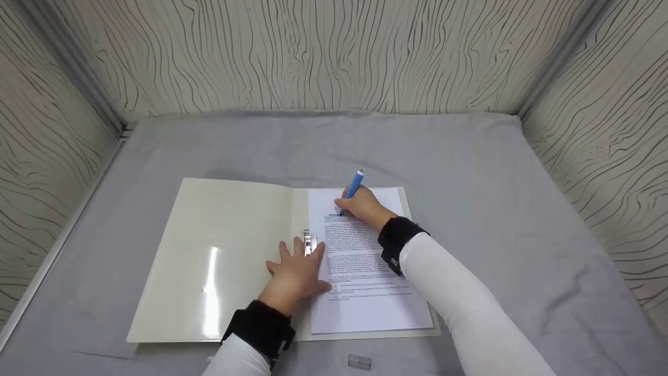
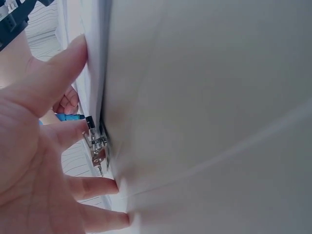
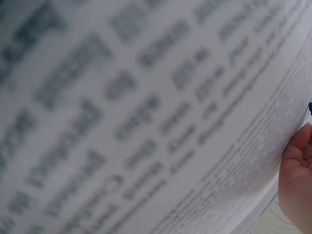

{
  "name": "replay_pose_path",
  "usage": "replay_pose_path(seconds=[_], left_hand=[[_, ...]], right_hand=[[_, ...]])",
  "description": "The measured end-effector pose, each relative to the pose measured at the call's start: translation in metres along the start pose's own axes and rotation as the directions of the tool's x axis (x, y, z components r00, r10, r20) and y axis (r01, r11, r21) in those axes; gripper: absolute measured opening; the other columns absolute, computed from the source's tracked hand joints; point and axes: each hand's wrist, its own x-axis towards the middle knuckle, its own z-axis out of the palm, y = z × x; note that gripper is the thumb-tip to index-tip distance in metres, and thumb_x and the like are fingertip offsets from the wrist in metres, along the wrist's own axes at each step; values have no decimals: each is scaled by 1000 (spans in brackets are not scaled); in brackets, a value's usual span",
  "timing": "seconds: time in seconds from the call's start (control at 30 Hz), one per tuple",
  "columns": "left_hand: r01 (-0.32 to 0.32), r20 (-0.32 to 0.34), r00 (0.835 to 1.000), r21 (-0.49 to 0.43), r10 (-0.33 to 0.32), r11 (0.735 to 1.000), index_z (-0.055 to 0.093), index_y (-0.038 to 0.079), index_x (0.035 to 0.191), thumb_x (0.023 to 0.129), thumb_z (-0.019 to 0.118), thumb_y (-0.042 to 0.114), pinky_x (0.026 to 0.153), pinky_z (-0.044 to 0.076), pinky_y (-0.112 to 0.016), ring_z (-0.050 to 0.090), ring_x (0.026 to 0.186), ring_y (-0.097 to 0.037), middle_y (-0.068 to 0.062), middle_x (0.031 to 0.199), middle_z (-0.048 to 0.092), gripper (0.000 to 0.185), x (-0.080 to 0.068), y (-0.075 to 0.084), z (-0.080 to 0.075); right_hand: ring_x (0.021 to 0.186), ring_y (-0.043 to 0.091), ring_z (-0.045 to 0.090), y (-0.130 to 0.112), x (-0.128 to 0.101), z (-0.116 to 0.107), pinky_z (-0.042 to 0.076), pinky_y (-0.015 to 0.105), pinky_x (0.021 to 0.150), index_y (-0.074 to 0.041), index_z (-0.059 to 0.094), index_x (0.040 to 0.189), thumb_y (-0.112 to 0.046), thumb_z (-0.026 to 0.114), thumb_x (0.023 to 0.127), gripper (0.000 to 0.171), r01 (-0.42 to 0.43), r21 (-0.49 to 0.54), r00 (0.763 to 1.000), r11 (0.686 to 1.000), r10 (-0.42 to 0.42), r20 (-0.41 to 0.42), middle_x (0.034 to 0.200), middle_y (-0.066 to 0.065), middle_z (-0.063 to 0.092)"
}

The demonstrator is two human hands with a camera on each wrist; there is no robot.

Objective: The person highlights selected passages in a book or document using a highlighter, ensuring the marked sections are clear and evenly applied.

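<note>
In the head view my right hand point(image 1: 365, 205) pinches a blue marker point(image 1: 356, 183), its back end tilted up and away. The tip meets the top line of text on a stack of printed paper point(image 1: 373, 316), where a short blue mark point(image 1: 334, 214) shows. This stack lies on the right side of an opened cream folder point(image 1: 229, 219). My left hand point(image 1: 295, 274) is spread over the folder's spine, thumb on the paper's left edge, fingers around the metal clip point(image 1: 308, 241). The left wrist view shows fingertips point(image 2: 124, 220) touching the cover. Blurred print point(image 3: 122, 126) fills most of the right wrist view.
A small translucent grey block point(image 1: 359, 361) lies just in front of the folder. Grey cloth point(image 1: 485, 209) covers the table. Patterned panels point(image 1: 334, 57) stand at the back and both sides, with metal posts at the corners.
</note>
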Motion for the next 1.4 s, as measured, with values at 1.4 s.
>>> replay_pose_path(seconds=[1.4], left_hand=[[-11,4,1000,-5,11,1000,36,26,145,73,74,49,88,23,-75,14,132,-53,-25,149,21,85,-3,0,-3]], right_hand=[[57,11,47,0,0,-2,40,23,55,-8,51,78,-19,67,85,20,-35,-14,999,999,35,3,64,-1,50]])
